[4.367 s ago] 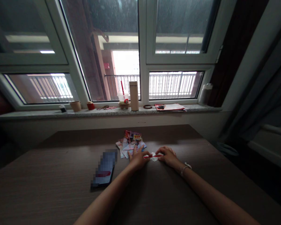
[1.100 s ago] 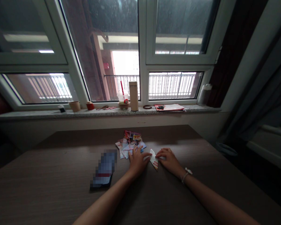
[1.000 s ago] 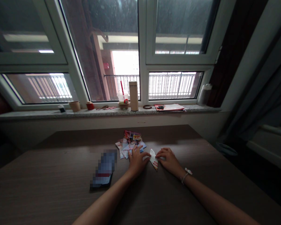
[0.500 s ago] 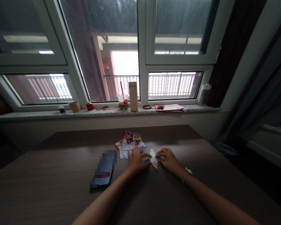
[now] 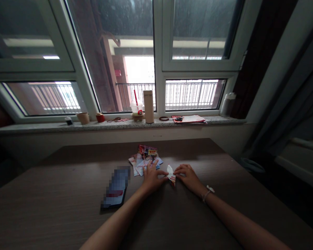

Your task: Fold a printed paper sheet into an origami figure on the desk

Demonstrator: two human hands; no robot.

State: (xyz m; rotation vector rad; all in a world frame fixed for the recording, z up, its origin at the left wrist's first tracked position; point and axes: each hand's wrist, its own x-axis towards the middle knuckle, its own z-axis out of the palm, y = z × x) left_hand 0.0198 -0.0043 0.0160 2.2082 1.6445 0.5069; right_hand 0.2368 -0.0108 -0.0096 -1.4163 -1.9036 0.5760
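A small piece of folded printed paper, white with red marks and pointed at both ends, is between my two hands above the dark table. My left hand pinches its left edge with thumb and index finger, while the other fingers spread toward a fanned pile of colourful printed papers. From the right, my right hand grips the opposite edge with thumb and fingertips, its fingers bent together. A bracelet with a white piece circles my right wrist.
A phone with a blurred-out screen lies left of my left hand on the brown table. Along the windowsill stand a beige flask, a cup with a red straw, a paper cup, scissors and papers.
The folded paper's lower point looks shorter and more bent, with its red-marked face shifted. Both hands keep nearly the same place on its edges.
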